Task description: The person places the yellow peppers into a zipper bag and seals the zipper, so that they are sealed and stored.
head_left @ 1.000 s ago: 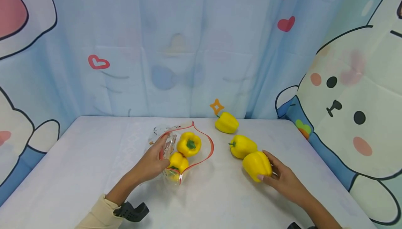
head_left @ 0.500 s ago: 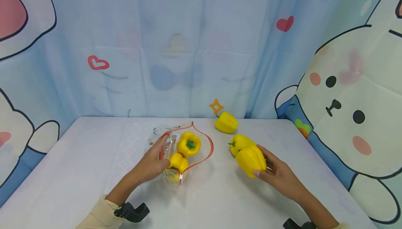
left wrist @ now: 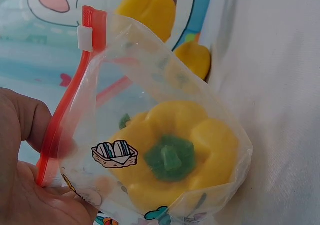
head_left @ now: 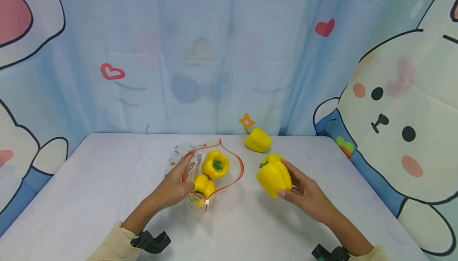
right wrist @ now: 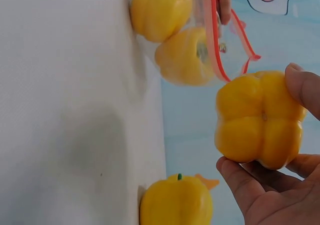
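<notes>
My left hand [head_left: 176, 184] grips the edge of a clear zip bag [head_left: 232, 175] with a red zip rim and a white slider [left wrist: 85, 38]. The bag's mouth gapes wide, and two yellow bell peppers [head_left: 215, 164] with green stems sit inside. Printed pictures, one a basket, show on its plastic in the left wrist view. To the right of the bag, my right hand [head_left: 310, 197] holds another yellow bell pepper [right wrist: 260, 120] between thumb and fingers, raised above the table. In the head view this pepper partly covers a yellow pepper [head_left: 272, 157] lying behind it.
One more yellow pepper [head_left: 258, 139] lies at the table's back edge. The white table [head_left: 107, 173] meets a blue cartoon-print curtain [head_left: 193, 54] behind and at the sides. Each wrist wears a black strap mount [head_left: 150, 242].
My right hand has lifted the pepper and carried it left toward the bag, now overlapping the pepper behind. My left hand and the bag have stayed almost still.
</notes>
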`<state>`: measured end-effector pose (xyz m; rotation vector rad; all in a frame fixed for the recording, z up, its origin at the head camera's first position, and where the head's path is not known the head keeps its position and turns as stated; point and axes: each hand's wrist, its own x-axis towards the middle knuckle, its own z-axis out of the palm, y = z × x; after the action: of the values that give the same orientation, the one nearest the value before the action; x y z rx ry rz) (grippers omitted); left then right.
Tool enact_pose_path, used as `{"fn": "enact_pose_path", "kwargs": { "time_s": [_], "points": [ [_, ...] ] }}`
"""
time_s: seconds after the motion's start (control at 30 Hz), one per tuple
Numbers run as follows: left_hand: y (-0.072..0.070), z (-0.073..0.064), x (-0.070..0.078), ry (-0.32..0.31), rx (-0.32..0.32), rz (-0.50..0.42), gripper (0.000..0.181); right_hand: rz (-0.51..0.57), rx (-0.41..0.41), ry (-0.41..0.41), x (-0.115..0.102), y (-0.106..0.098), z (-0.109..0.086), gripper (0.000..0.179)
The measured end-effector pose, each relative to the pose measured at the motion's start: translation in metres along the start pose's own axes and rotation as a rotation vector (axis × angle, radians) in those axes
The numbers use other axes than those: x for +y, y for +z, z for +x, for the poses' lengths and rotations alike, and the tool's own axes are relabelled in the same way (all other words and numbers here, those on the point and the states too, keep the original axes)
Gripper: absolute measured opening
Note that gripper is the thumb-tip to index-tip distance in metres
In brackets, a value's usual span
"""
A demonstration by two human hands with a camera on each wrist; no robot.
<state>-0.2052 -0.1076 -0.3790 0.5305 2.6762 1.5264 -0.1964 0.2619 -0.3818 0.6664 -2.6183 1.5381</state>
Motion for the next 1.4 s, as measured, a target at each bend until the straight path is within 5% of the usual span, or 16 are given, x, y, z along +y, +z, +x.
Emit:
{"fn": "enact_pose_path", "kwargs": {
  "time_s": [1.4],
  "points": [
    [0.0,-0.001,-0.002,0.008,0.0,0.0,0.084,0.125,-0.157,-0.157,-0.052,0.057,0.05,0.081]
  ]
}}
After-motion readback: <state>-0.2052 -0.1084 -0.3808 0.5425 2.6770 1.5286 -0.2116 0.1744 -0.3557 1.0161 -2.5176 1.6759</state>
